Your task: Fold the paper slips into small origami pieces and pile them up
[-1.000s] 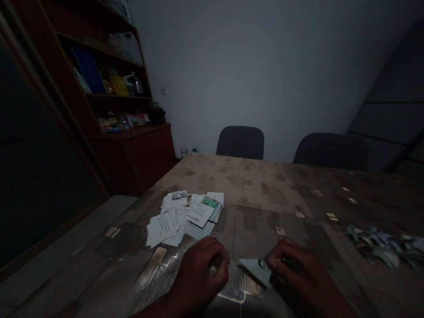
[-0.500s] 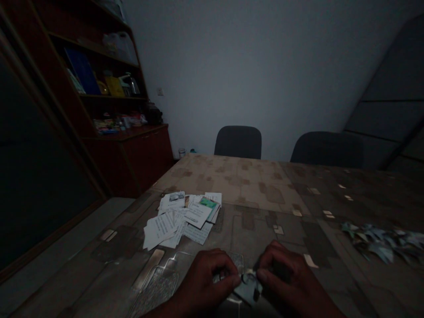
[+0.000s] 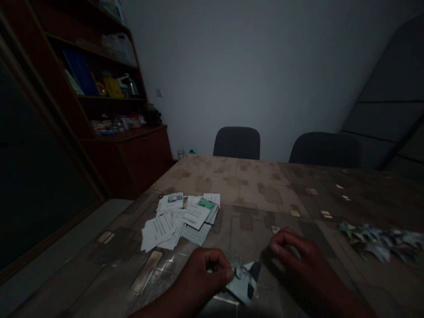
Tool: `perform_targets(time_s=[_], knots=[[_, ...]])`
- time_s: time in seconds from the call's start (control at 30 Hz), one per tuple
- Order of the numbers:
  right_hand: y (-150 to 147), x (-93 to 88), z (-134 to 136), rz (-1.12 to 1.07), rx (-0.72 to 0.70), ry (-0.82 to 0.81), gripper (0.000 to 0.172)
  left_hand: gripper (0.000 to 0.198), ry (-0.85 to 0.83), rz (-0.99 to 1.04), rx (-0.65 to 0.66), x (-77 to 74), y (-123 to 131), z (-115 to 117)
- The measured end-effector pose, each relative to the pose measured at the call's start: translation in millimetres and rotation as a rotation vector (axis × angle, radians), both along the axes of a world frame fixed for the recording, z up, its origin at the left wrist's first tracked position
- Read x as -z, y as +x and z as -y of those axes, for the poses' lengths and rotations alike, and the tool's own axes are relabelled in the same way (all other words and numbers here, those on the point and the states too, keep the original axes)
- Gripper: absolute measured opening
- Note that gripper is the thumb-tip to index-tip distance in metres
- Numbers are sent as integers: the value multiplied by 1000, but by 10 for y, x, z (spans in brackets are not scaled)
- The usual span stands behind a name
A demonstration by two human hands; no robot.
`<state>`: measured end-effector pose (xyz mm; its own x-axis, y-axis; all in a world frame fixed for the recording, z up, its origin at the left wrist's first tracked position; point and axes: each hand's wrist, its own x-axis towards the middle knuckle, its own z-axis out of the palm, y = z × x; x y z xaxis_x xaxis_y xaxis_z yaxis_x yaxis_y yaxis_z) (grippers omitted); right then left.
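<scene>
My left hand (image 3: 207, 274) is closed, its thumb and forefinger pinching the left corner of a small folded paper piece (image 3: 243, 285). This piece is pale with dark printed marks, and a pointed flap sticks up at its right. My right hand (image 3: 296, 254) hovers over the table to the right of the folded paper, apart from it. Its fingers are loosely curled, with nothing visible in them. Beyond my left hand lies a loose pile of printed paper pieces (image 3: 195, 216), one with a green picture. Several folded paper pieces (image 3: 377, 240) lie heaped at the right.
A patterned cloth covers the table (image 3: 245, 185). Two dark chairs, one a grey-backed chair (image 3: 236, 142), stand at the far side against the wall. To the left is a red-brown cabinet (image 3: 142, 154) with filled shelves. The room is dim.
My right hand has let go of the folded paper and moved up and right. The left hand keeps its pinch, and more of the folded paper now shows.
</scene>
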<state>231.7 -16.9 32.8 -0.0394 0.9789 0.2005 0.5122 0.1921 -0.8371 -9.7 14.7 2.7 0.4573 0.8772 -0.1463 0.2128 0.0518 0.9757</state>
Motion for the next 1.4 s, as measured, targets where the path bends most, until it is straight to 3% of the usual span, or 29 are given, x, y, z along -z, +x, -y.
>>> perform_targets(time_s=[0.13, 0.27, 0.4, 0.47, 0.53, 0.6, 0.73, 0.8, 0.87, 0.97, 1.03, 1.13, 1.23, 1.4], knots=[[-251, -5, 76, 147, -210, 65, 12, 21, 44, -43, 41, 31, 25, 28], [-313, 31, 83, 203, -231, 54, 17, 22, 202, -74, 89, 16, 19, 31], [-148, 14, 25, 207, -239, 87, 19, 16, 448, -153, 106, -64, -30, 2], [-43, -13, -10, 212, -195, 105, 20, 16, 484, -176, 70, -94, -58, -10], [34, -44, -30, 226, -108, 158, 21, 16, 413, -175, -9, -97, -70, -12], [54, -64, -20, 276, -40, 286, 20, 17, 237, -102, -64, -77, -52, -3], [-77, -10, 98, 475, -151, 614, 9, 36, -129, 178, 65, -33, 45, 29], [-168, 63, 165, 565, -176, 743, 10, 44, -182, 246, 84, -27, 85, 41], [-226, 132, 204, 631, -181, 810, 14, 45, -208, 257, 38, -23, 101, 49], [-243, 172, 205, 641, -186, 870, 6, 43, -229, 241, -52, -14, 90, 56], [-237, 157, 191, 507, -135, 787, 4, 43, -198, 233, -87, -2, 76, 59], [-259, 136, 185, 197, 4, 423, 14, 44, -152, 235, -102, 38, 74, 65], [-317, 186, 185, 24, -19, 128, 24, 45, -147, 247, -117, 111, 96, 76], [-377, 330, 153, 27, -127, 30, 25, 49, -166, 216, -149, 181, 124, 96]])
